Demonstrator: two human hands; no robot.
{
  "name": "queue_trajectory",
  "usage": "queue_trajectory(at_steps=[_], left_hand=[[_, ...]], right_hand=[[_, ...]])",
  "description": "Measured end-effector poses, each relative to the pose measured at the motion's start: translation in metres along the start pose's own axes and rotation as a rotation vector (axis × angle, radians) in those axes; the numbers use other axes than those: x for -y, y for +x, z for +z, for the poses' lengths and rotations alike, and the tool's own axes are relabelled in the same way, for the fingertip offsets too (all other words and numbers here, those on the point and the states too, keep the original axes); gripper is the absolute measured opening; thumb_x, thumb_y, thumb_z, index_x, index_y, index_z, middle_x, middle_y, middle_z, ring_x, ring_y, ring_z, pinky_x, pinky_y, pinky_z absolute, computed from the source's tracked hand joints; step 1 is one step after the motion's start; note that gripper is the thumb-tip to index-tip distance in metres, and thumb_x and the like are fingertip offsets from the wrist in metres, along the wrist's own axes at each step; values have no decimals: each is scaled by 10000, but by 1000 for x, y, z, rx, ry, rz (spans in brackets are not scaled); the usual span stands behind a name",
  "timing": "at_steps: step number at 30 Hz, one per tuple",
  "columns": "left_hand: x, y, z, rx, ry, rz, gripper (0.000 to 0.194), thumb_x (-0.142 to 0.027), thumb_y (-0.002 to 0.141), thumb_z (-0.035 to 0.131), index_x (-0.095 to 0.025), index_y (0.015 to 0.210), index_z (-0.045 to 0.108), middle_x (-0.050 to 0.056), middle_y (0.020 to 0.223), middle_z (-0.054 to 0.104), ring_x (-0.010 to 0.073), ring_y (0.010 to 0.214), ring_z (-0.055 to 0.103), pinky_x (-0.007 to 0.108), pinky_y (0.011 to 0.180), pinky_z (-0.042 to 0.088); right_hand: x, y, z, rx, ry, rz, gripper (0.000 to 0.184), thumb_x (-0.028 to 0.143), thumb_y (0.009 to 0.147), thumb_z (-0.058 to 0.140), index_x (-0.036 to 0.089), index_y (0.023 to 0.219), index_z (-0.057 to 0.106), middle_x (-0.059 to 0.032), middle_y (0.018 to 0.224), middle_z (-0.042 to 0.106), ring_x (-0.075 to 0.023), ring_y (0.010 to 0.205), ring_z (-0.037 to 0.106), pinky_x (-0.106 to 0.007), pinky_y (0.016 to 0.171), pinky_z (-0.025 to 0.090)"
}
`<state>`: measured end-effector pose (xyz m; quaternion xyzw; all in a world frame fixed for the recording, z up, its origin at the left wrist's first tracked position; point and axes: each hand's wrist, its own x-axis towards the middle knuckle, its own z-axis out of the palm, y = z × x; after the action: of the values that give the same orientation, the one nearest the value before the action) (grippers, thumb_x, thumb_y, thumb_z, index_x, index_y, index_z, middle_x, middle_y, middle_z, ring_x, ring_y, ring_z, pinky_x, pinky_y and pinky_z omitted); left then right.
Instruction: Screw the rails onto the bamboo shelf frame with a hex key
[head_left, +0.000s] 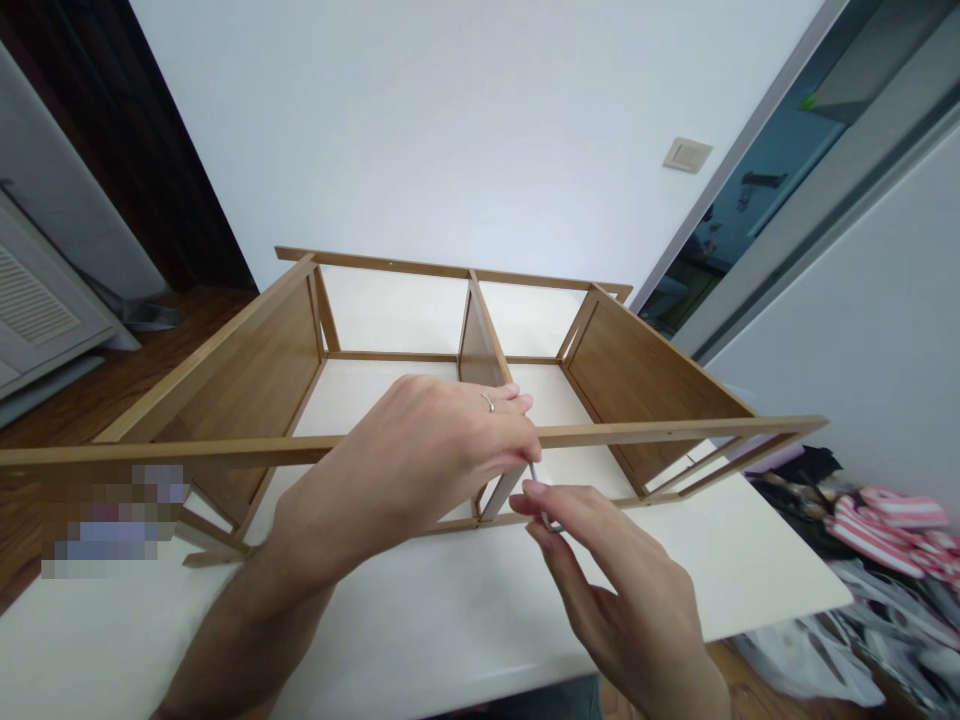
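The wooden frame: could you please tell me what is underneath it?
The white tabletop lies beneath the wooden frame and shows through its open sections. Whatever lies directly under its lower rails, or behind the left hand, is covered.

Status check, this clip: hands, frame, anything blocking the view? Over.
Right hand pinching thin bent metal rod. Left hand at front rail, partly hiding it. Wooden frame resting on white table.

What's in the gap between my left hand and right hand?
In the head view, a thin bent metal rod, likely a hex key, spans the gap from your left hand to your right hand.
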<state>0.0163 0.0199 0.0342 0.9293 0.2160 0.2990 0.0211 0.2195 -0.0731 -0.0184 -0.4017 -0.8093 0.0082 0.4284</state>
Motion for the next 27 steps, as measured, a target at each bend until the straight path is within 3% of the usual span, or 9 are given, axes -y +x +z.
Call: queue_trajectory(at_steps=[8,13,18,21,24,27], left_hand=[[-1,-2,0,-3,60,-5,143,-213,1007,630,-265,1028,762,8,1164,799,205,1096,766,299,976,583],[-3,-1,-1,13,55,-20,142,-214,1014,615,-250,955,739,-5,1080,805,204,1042,778,307,968,583],[-3,0,-2,28,54,-5,109,-189,987,653,-238,953,745,13,1128,804,217,1049,779,320,970,594],[-3,0,-1,7,46,4,118,-171,979,660,-236,970,757,22,1154,802,215,1057,778,322,979,598],[-2,0,0,-8,46,7,108,-171,971,676,-234,974,764,18,1136,807,213,1037,784,317,960,609],[-2,1,0,-10,62,13,93,-179,959,698,-237,986,767,8,1100,811,214,1026,788,325,957,614]], right_hand=[[3,4,1,-168,-179,-106,382,-3,871,732,184,1204,709,-58,984,798,-196,924,770,-305,844,659],[6,0,20,-355,-237,-159,520,-79,801,751,139,1272,713,-84,979,802,-202,866,760,-310,747,662],[4,-4,40,-480,-245,-144,677,-112,775,737,153,1393,660,-72,940,767,-186,806,722,-312,686,641],[4,-3,36,-413,-166,-155,577,-108,804,690,143,1323,693,-58,881,710,-168,812,691,-306,701,629],[6,0,20,-226,-53,-140,475,-103,854,587,129,1256,687,-70,940,708,-160,902,681,-305,775,624],[6,1,1,-53,20,-113,488,-107,878,542,121,1299,635,-76,1050,736,-147,1011,686,-272,883,601]])
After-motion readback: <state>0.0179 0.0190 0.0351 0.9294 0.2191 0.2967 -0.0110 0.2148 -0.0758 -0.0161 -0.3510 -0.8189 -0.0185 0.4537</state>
